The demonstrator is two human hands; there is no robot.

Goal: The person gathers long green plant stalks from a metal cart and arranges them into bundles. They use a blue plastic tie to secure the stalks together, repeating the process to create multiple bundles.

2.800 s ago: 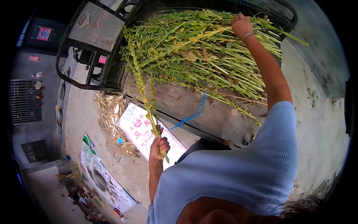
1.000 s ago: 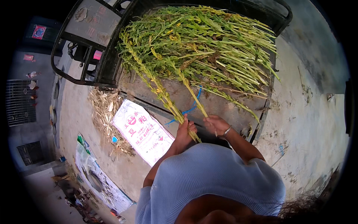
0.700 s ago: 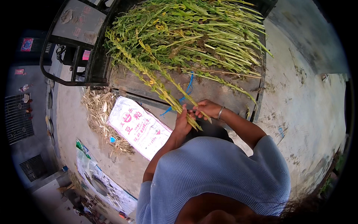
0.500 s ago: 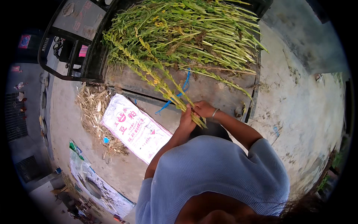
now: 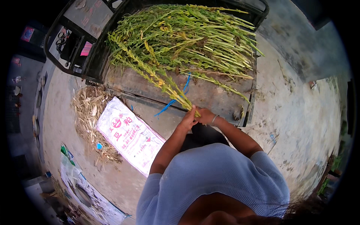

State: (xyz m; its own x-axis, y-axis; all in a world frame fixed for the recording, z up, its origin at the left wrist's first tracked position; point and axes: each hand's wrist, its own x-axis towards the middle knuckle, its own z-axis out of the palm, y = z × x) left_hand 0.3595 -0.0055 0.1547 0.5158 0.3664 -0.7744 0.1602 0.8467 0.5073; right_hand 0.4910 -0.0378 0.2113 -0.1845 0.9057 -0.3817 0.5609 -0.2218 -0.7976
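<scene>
A few long yellow-green plant stalks [image 5: 159,83] with pods and leaves, which look like sesame, slant from the cart bed toward me. Both hands are closed around their cut lower ends, close together just past the bed's near edge. My left hand [image 5: 189,119] wraps the ends from the left. Against it, my right hand [image 5: 205,116] grips from the right, a band on its wrist. The stalks' leafy tops rest against a large heap of similar stalks [image 5: 187,41]. Under the held stalks a blue cord [image 5: 171,102] trails over the bed's near edge.
The dark cart bed [image 5: 221,101] has a metal frame [image 5: 56,62] at its left end. Left of me, a white sack [image 5: 131,137] with pink print lies on the concrete floor beside dry husks [image 5: 88,112]. Another plastic sheet [image 5: 80,187] is spread lower left.
The held ends have slid deeper into my hands, with less stalk showing below them. My hands stay together at nearly the same spot. The view has shifted slightly.
</scene>
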